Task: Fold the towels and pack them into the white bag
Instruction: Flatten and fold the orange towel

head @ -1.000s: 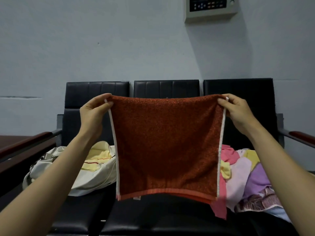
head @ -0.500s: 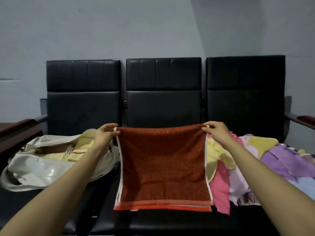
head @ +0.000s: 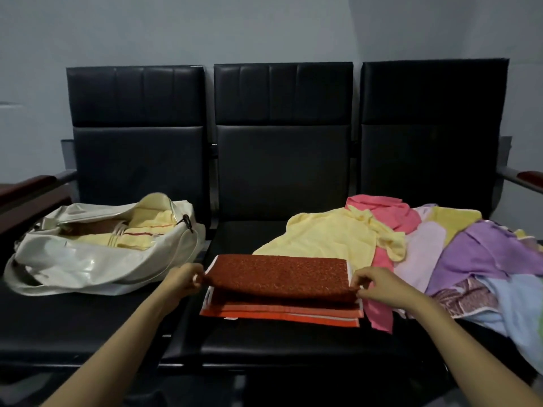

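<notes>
Towel [head: 279,277], rust red, doubled over toward front edge of middle bench seat [head: 264,342]. Pinched at left end by left hand [head: 183,282], at right end by right hand [head: 379,284], fingers curled on cloth. White bag [head: 88,259] gaping on left seat, yellow towel [head: 138,239] inside. Loose heap of towels [head: 476,251] on right seat.

We see the rust-red towel [head: 279,277] half-folded on the bench's [head: 264,342] middle seat. At left our white bag [head: 73,262] gapes, yellow towels [head: 141,230] inside. Loose towels [head: 440,245] are heaped at right.
</notes>
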Motion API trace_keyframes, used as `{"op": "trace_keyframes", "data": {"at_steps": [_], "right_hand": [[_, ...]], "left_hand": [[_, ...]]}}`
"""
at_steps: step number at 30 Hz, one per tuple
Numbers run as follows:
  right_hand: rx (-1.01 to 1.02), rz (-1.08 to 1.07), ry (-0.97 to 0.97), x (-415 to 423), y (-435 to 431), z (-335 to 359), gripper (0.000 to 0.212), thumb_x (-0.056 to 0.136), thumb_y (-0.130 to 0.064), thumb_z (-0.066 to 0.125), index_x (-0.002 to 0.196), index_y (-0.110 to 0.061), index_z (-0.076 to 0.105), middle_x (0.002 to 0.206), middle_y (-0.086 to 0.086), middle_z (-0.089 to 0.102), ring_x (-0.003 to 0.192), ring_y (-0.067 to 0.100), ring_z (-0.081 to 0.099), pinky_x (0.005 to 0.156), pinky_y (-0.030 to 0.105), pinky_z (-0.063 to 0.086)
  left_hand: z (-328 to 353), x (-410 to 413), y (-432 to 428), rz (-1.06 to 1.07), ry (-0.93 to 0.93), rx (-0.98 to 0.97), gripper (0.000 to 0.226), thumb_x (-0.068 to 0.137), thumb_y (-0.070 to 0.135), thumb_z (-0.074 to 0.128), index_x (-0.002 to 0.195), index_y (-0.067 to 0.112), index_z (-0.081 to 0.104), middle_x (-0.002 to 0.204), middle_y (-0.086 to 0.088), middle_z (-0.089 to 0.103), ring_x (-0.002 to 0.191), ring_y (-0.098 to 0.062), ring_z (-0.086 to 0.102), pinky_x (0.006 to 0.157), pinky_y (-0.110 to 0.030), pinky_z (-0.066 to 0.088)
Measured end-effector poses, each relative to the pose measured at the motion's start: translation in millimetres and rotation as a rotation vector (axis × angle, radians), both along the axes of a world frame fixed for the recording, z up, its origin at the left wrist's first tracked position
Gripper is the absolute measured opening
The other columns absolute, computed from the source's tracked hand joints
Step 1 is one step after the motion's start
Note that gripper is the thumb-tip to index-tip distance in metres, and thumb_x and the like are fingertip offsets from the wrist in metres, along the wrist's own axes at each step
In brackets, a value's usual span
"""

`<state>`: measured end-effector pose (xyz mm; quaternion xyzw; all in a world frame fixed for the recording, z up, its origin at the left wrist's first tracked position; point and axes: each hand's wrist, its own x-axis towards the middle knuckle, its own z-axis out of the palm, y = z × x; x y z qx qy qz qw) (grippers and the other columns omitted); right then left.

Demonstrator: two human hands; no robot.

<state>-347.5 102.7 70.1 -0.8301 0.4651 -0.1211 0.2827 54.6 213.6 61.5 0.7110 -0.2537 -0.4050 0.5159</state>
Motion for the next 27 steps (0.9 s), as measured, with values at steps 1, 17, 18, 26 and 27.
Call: {"op": "trace_keyframes", "data": {"at_steps": [1, 17, 18, 26, 27], "right_hand": [[0.001, 0.013, 0.021, -1, 2, -3, 0.029, 0.078, 0.002, 0.068, 0.077, -0.027, 0.064, 0.087, -0.005, 0.067, 0.081, 0.013, 0.061, 0.071, 0.017, 0.046], [0.131, -0.404, -0.433, 49, -45, 21, 0.019, 0.085, 0.009, 0.049, 0.087, -0.008, 0.055, 0.089, 0.012, 0.068, 0.083, 0.025, 0.070, 0.080, 0.037, 0.057], [0.054, -0.414, -0.510, 53, -53, 29, 0.021, 0.084, 0.008, 0.052, 0.083, -0.012, 0.057, 0.093, 0.007, 0.068, 0.091, 0.022, 0.068, 0.085, 0.036, 0.055], [-0.004, -0.118, -0.375, 21, -18, 18, 0.023, 0.084, 0.009, 0.058, 0.078, -0.013, 0.060, 0.095, 0.002, 0.070, 0.086, 0.013, 0.068, 0.078, 0.029, 0.056], [0.040, -0.066, -0.259, 14, -15, 7, 0.022, 0.083, 0.007, 0.059, 0.079, -0.014, 0.062, 0.093, 0.002, 0.070, 0.082, 0.012, 0.068, 0.077, 0.029, 0.057]], "left_hand": [[-5, -1, 3, -0.024, -0.033, 0.033, 0.007, 0.080, -0.003, 0.059, 0.075, 0.000, 0.064, 0.069, -0.012, 0.058, 0.063, -0.019, 0.051, 0.054, -0.025, 0.042], [10, 2, -36, 0.029, 0.270, -0.132, 0.011, 0.092, -0.007, 0.049, 0.084, -0.003, 0.055, 0.083, -0.019, 0.060, 0.073, -0.023, 0.061, 0.047, -0.024, 0.056], [21, 4, -46, 0.038, 0.248, -0.202, 0.014, 0.093, -0.007, 0.047, 0.083, 0.000, 0.054, 0.077, -0.016, 0.061, 0.067, -0.020, 0.063, 0.050, -0.024, 0.055], [-4, 21, -30, -0.081, 0.056, -0.130, 0.009, 0.090, -0.005, 0.052, 0.089, 0.003, 0.056, 0.087, -0.013, 0.059, 0.078, -0.021, 0.059, 0.058, -0.026, 0.051], [-18, 21, -22, -0.087, 0.018, -0.056, 0.010, 0.090, -0.004, 0.054, 0.086, 0.004, 0.057, 0.085, -0.013, 0.059, 0.077, -0.019, 0.058, 0.058, -0.027, 0.053]]}}
